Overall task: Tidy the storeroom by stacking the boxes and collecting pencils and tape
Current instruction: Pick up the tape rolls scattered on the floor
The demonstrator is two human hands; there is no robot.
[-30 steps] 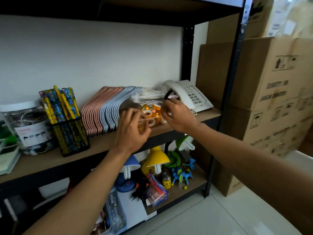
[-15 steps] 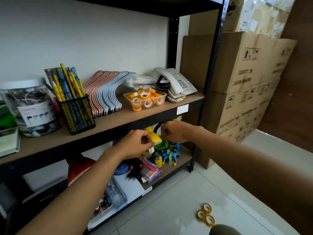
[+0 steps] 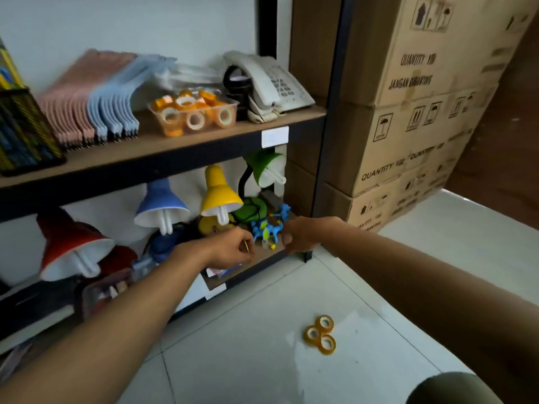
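Tape rolls (image 3: 320,334), three touching, lie on the floor (image 3: 262,345) below and right of both hands. The left hand (image 3: 230,247) has its grip curled, pinching something small and yellow; the right hand (image 3: 300,235), just beside, is curled, grip contents unclear.

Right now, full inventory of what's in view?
tape rolls: 3, amber, floor, touching.
tub of tape: 1, clear, orange rolls inside, upper shelf.
telephone: 1, white, upper shelf right.
notebooks: row, pink and blue, upper shelf.
mesh pencil holder: 1, black, far left.
desk lamps: 4, red, blue, yellow, green, lower shelf.
cardboard boxes: stacked, brown, right.
left hand: curled, lower shelf, contents unclear.
right hand: curled, lower shelf.
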